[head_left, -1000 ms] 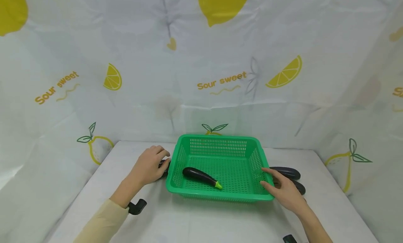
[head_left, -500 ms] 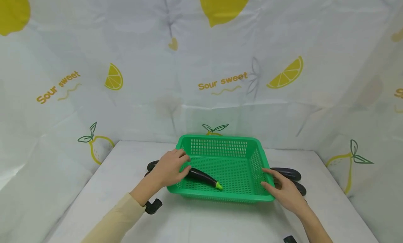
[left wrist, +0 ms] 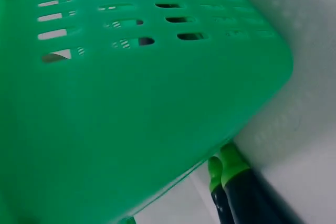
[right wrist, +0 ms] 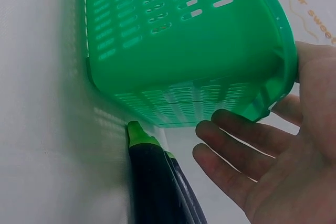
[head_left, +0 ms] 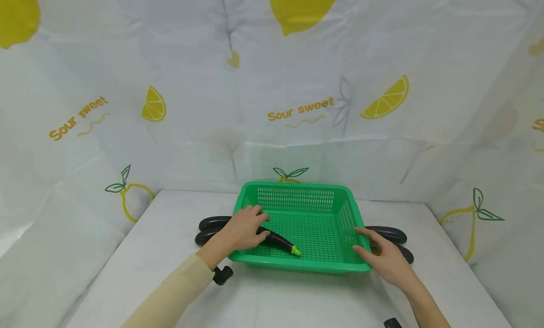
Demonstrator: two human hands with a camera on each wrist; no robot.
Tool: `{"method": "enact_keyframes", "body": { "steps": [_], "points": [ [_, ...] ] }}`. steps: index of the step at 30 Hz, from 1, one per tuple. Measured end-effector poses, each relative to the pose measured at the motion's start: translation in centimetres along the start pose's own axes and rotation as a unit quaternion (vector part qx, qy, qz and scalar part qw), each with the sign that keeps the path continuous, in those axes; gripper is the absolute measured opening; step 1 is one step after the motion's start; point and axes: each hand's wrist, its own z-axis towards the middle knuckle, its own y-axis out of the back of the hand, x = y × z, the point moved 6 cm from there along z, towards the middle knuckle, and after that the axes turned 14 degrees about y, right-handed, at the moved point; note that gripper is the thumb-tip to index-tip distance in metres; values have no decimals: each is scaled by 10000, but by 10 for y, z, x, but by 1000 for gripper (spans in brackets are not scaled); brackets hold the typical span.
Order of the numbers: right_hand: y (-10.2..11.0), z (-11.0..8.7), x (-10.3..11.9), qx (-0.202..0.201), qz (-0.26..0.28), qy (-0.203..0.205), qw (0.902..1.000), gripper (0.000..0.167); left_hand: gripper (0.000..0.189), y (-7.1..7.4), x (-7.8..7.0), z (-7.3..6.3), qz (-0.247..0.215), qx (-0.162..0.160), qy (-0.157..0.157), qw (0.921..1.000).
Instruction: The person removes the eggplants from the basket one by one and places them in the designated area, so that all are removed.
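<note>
A green plastic basket (head_left: pixel 297 266) stands on the white table with one dark eggplant (head_left: pixel 278 241) in it, its green stem toward the front. My left hand (head_left: pixel 241 229) reaches over the basket's left rim, thumb and fingers parted at the eggplant's thick end and partly covering it. In the left wrist view the basket's wall (left wrist: pixel 131 108) fills most of the picture and the hand is hidden. My right hand (head_left: pixel 384 257) holds the right rim, thumb and index finger over it. In the right wrist view its other fingers (right wrist: pixel 236 150) extend loosely outside the wall.
Two eggplants (head_left: pixel 208 236) lie left of the basket, partly behind my left forearm. Two more eggplants (head_left: pixel 388 233) lie to its right, beside my right hand. A white sheet (head_left: pixel 170 153) with lemon prints rises behind the table.
My left hand has moved right, from the eggplants beside the basket to over the eggplant inside it. The left eggplants have come into view. My right hand stays at the rim.
</note>
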Motion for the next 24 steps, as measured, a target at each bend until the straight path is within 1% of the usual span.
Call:
{"method": "enact_keyframes", "body": {
  "steps": [3,7,14,18,24],
  "points": [
    [1,0,0,-1,-19,5,10000,60,33,-7,-2,4,118,229,45,9997],
    [1,1,0,-25,-52,30,10000,59,37,-15,-3,8,252,555,213,9979],
    [0,2,-1,-24,8,22,10000,59,42,-29,-4,12,478,1165,498,9908],
    [1,2,-1,-37,8,23,10000,59,46,-33,-10,13,679,1435,482,9861],
    [0,2,0,15,18,-37,10000,61,48,-38,-17,13,843,1706,385,9810]
  ]
}}
